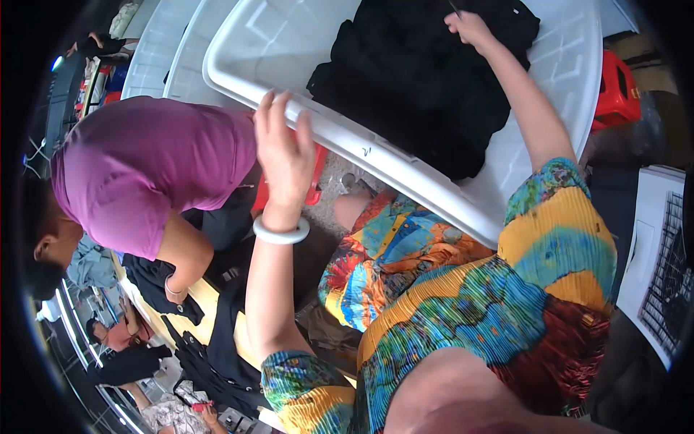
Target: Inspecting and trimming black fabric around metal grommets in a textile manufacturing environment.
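My left hand (284, 159), with a white bangle (281, 230) at the wrist, lies against the near rim of a big white plastic tub (242, 76). Its fingers are stretched and apart, overlapping the rim. Inside the tub is a pile of black cloth (419, 87); whether it is garments or loose pieces cannot be made out. Over the far right part of that pile, my right hand (471, 30) is closed around a thin dark pointed tool (455, 8), whose kind I cannot tell.
A person in a purple shirt (144, 166) bends over a wooden table (206, 304) with black clothes (217, 354) at left. More white tubs (177, 50) stand behind. A red stool (614, 90) is at right, near a white panel with a black grid (654, 260).
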A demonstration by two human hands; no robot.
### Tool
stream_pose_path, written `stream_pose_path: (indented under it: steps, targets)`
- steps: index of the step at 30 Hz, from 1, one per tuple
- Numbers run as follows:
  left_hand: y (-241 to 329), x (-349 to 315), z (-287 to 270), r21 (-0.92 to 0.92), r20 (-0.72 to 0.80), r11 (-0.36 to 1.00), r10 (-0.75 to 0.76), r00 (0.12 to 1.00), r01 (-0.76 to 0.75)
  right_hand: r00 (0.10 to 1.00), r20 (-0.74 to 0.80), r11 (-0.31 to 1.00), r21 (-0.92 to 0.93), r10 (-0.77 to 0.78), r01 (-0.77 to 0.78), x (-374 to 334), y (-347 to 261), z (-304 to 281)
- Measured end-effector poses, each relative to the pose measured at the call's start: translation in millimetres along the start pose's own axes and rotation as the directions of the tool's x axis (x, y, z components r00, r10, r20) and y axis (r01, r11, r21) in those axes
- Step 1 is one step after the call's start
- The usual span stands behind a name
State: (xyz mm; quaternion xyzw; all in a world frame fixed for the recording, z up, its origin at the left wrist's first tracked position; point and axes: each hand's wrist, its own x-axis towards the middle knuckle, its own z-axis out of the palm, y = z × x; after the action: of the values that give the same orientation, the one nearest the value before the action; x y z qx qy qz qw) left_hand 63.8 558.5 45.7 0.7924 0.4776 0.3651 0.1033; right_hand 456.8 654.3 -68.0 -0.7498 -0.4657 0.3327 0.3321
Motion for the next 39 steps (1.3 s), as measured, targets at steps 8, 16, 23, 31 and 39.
stream_pose_path:
  steps: [8, 16, 23, 31, 39]
  targets:
    - [-25, 8, 67, 0.239, 0.057, 0.971, 0.004, 0.998, -0.017, 0.999, 0.04, 0.941, -0.339, 0.007, 0.007, 4, 72, 135]
    - [-24, 10, 72, 0.169, 0.075, 0.984, -0.074, 0.994, 0.06, 0.952, -0.233, 0.913, -0.311, 0.196, -0.264, 81, 72, 223]
    - [-28, 12, 72, 0.161, 0.107, 0.978, -0.148, 0.983, 0.129, 0.955, -0.189, 0.899, -0.336, 0.229, -0.282, 120, 96, 255]
    - [-40, 11, 79, 0.077, -0.027, 0.992, -0.101, 0.995, 0.102, 0.957, -0.164, 0.967, 0.134, 0.239, -0.219, 101, 111, 203]
    - [-41, 1, 83, 0.17, -0.097, 0.984, -0.032, 0.995, 0.048, 0.989, 0.148, 0.864, 0.5, -0.014, -0.063, -15, -41, 103]
